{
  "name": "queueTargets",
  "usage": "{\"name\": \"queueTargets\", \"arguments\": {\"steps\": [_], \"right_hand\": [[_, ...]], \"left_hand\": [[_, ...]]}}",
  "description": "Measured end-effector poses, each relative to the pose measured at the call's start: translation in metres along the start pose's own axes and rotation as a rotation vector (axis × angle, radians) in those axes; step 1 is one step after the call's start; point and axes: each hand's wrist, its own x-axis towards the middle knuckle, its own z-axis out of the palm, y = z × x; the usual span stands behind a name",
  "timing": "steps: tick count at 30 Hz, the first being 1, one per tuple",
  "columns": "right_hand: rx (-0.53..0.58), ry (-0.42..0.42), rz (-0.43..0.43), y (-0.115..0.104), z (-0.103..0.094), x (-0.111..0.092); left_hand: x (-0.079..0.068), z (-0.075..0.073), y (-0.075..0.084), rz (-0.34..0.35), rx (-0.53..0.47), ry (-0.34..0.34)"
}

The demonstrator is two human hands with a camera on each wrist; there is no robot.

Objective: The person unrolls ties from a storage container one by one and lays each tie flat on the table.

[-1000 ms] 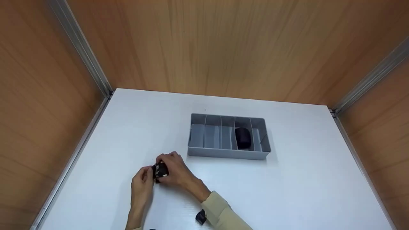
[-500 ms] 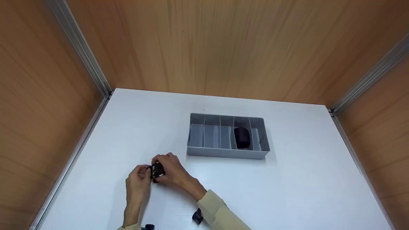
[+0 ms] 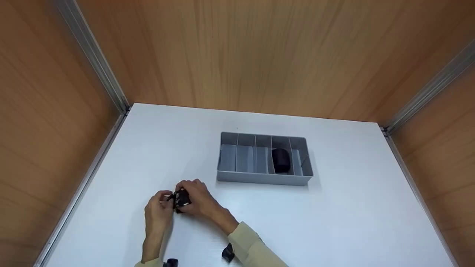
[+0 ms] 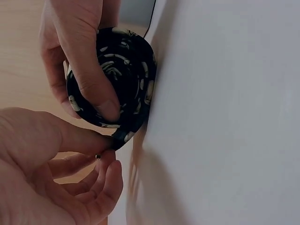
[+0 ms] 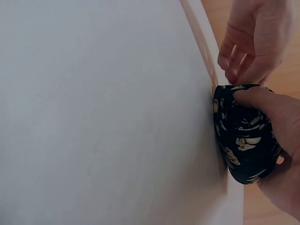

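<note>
A dark necktie (image 3: 182, 198) with a cream flower print is wound into a coil on the white table, in front of the grey organizer (image 3: 263, 178). My right hand (image 3: 200, 200) grips the coil, with the thumb lying over its spiral end in the left wrist view. From the left side, my left hand (image 3: 157, 215) pinches the loose outer end of the necktie between thumb and finger. Its other fingers are bent below that end. The coil (image 5: 243, 140) stands on edge against the tabletop in the right wrist view.
The organizer has several compartments, one of them holding a thick black roll (image 3: 281, 160). Wooden panels (image 3: 237, 55) rise behind the table and at both sides. Small black devices (image 3: 228, 253) sit at the sleeves.
Both hands have shifted slightly left with the coiled necktie. The left fingers have drawn back a little from the coil, still on its loose end. The organizer has stayed put.
</note>
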Motion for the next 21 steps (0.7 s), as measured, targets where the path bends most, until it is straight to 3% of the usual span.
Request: {"name": "queueTargets", "arguments": {"steps": [12, 21], "right_hand": [[-0.088, 0.017, -0.06, -0.0077, 0.0041, 0.0062], [-0.06, 0.023, -0.084, -0.0096, 0.0094, 0.0068]], "left_hand": [[0.0012, -0.0066, -0.0005, 0.011, -0.003, 0.035], [-0.001, -0.0063, 0.005, 0.021, -0.041, 0.056]]}}
